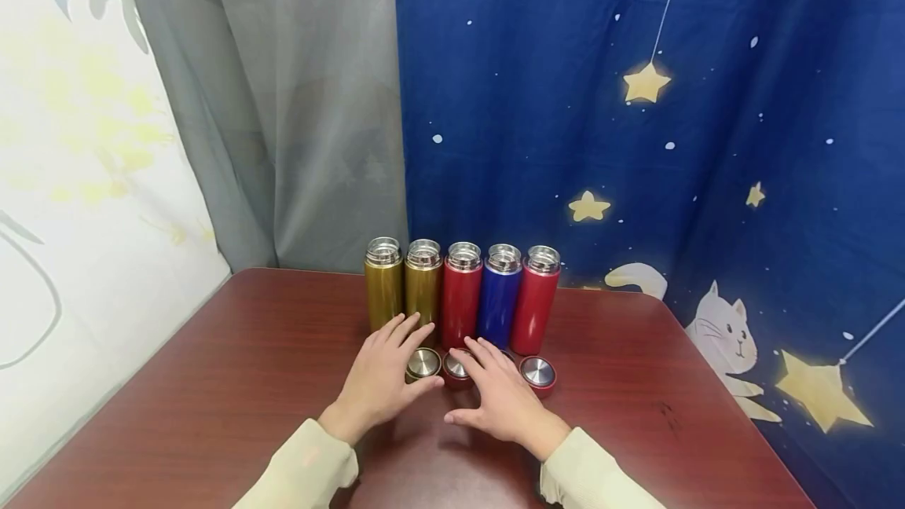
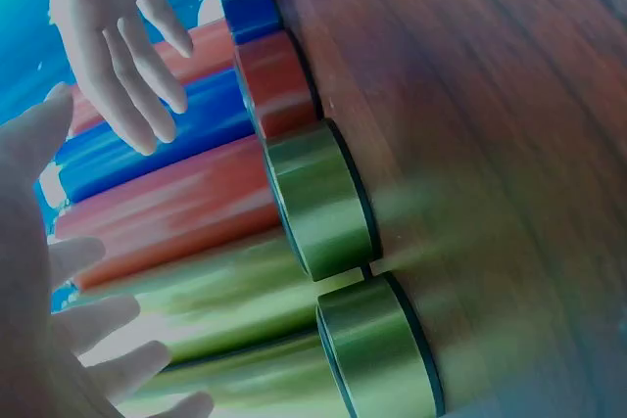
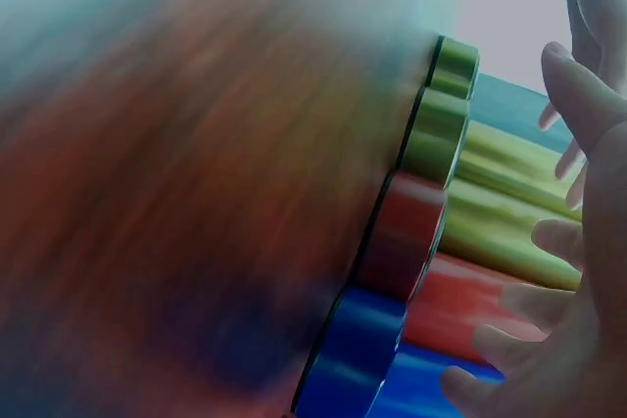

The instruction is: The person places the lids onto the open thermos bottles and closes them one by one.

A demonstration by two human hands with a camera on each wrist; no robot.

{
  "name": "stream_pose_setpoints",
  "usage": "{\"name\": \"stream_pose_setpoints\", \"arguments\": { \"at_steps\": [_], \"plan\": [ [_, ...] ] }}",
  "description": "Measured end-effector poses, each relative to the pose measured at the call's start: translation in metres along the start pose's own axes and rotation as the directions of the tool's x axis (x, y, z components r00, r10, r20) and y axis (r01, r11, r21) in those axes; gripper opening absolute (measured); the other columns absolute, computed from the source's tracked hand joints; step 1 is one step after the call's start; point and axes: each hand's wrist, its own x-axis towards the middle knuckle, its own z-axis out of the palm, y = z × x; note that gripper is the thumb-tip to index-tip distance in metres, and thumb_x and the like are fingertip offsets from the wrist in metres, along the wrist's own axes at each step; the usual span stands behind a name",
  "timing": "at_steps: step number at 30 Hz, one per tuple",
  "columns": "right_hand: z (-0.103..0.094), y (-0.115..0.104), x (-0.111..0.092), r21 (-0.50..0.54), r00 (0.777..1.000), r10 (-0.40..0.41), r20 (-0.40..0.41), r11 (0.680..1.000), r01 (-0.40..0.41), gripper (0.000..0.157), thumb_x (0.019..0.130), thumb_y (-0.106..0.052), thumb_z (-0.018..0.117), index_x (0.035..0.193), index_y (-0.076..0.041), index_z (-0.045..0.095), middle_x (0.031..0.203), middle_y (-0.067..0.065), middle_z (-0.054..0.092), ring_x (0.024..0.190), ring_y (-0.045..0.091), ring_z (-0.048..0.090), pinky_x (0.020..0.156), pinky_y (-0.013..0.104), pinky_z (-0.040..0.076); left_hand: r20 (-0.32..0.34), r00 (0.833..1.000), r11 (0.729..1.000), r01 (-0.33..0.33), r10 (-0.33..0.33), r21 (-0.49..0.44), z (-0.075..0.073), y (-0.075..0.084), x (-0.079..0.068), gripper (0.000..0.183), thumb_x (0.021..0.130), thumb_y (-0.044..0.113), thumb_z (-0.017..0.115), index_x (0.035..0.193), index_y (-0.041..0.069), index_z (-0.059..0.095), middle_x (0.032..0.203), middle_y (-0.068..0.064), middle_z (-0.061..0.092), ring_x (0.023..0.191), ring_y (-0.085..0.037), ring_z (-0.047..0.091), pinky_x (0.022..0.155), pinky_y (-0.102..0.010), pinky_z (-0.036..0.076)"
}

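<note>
Open-topped vacuum flasks stand upright in a row: two gold flasks [image 1: 384,297], a red flask [image 1: 461,301], a blue flask [image 1: 499,309] and another red flask [image 1: 536,309]. Their lids lie in front: a gold lid [image 1: 423,363], a red lid [image 1: 456,368], a blue lid [image 3: 353,354] and a red lid at right [image 1: 538,373]. Another gold lid [image 2: 380,349], hidden behind my left hand in the head view, shows in the left wrist view. My left hand [image 1: 380,375], fingers spread, hovers by the gold lids. My right hand [image 1: 505,399] is spread over the middle lids, holding nothing.
Everything stands on a reddish-brown wooden table [image 1: 283,352]. Behind it hang a grey curtain [image 1: 332,100] and a blue curtain [image 1: 523,100] with stars. The flasks stand close to the table's far edge.
</note>
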Motion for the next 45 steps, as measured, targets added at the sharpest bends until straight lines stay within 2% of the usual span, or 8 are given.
{"name": "stream_pose_setpoints", "arguments": {
  "at_steps": [5,12,20,27,31,35,38,45],
  "plan": [
    [0.001,-0.012,0.010,0.000,1.000,0.010,0.011,1.000,-0.010,0.087,0.075,-0.061,0.074,0.147,-0.021,0.043,0.150,0.010,0.039,0.139,0.033,0.032,0.102,0.056,0.039,-0.057,0.994,0.990,0.083,-0.090,-0.114,-0.002,-0.006,0.001,0.069,0.080,0.053,0.073,0.135,0.014,0.058,0.141,-0.010,0.051,0.129,-0.031,0.047,0.095,-0.056,0.045],
    [0.005,-0.029,0.024,0.012,1.000,0.023,0.017,1.000,-0.023,0.087,0.077,-0.064,0.070,0.147,-0.021,0.043,0.149,0.008,0.041,0.137,0.028,0.036,0.103,0.051,0.041,-0.036,0.972,0.946,0.218,-0.233,-0.241,-0.006,-0.013,-0.002,0.062,0.085,0.054,0.068,0.134,0.017,0.058,0.139,-0.005,0.053,0.127,-0.027,0.048,0.093,-0.057,0.046],
    [0.015,-0.047,0.041,-0.001,1.000,0.018,0.017,1.000,-0.018,0.088,0.077,-0.067,0.069,0.148,-0.022,0.043,0.146,0.007,0.045,0.134,0.025,0.039,0.103,0.049,0.040,-0.100,0.945,0.892,0.256,-0.313,-0.372,-0.004,-0.024,-0.001,0.049,0.088,0.043,0.070,0.125,0.012,0.064,0.123,-0.006,0.064,0.113,-0.025,0.060,0.092,-0.049,0.048],
    [0.022,-0.059,0.054,0.002,0.999,0.028,0.033,1.000,-0.028,0.085,0.077,-0.065,0.069,0.146,-0.022,0.044,0.144,0.006,0.047,0.132,0.024,0.041,0.104,0.048,0.040,-0.128,0.911,0.802,0.269,-0.391,-0.534,-0.002,-0.034,0.001,0.040,0.090,0.038,0.069,0.117,0.008,0.067,0.109,-0.006,0.070,0.098,-0.021,0.066,0.083,-0.045,0.054],
    [0.028,-0.063,0.060,0.016,0.999,0.039,0.024,0.999,-0.039,0.083,0.077,-0.064,0.070,0.145,-0.021,0.046,0.143,0.007,0.049,0.130,0.024,0.044,0.103,0.046,0.041,-0.099,0.884,0.738,0.315,-0.457,-0.596,-0.001,-0.039,0.001,0.038,0.092,0.037,0.068,0.116,0.008,0.067,0.108,-0.004,0.071,0.095,-0.017,0.067,0.081,-0.038,0.055],
    [0.037,-0.064,0.066,0.045,0.999,0.042,-0.004,0.998,-0.042,0.080,0.078,-0.063,0.070,0.142,-0.019,0.049,0.140,0.006,0.051,0.125,0.023,0.047,0.103,0.042,0.041,-0.100,0.833,0.683,0.371,-0.545,-0.629,-0.002,-0.044,0.002,0.031,0.092,0.033,0.068,0.113,0.010,0.069,0.100,-0.001,0.072,0.091,-0.016,0.067,0.078,-0.031,0.052],
    [0.042,-0.064,0.071,0.069,0.999,0.039,-0.028,0.997,-0.037,0.078,0.078,-0.060,0.072,0.140,-0.017,0.052,0.137,0.005,0.053,0.122,0.022,0.049,0.103,0.041,0.042,-0.098,0.799,0.634,0.389,-0.593,-0.668,-0.002,-0.048,0.005,0.029,0.093,0.030,0.067,0.112,0.008,0.069,0.097,-0.006,0.072,0.088,-0.022,0.067,0.074,-0.026,0.051],
    [0.048,-0.064,0.080,0.100,0.998,0.030,-0.060,0.995,-0.024,0.076,0.077,-0.053,0.077,0.137,-0.013,0.054,0.134,0.003,0.056,0.119,0.022,0.052,0.102,0.039,0.042,-0.089,0.755,0.559,0.395,-0.650,-0.729,0.001,-0.057,0.009,0.030,0.095,0.032,0.064,0.110,0.007,0.068,0.099,-0.016,0.071,0.087,-0.029,0.067,0.069,-0.021,0.053]
  ]
}}
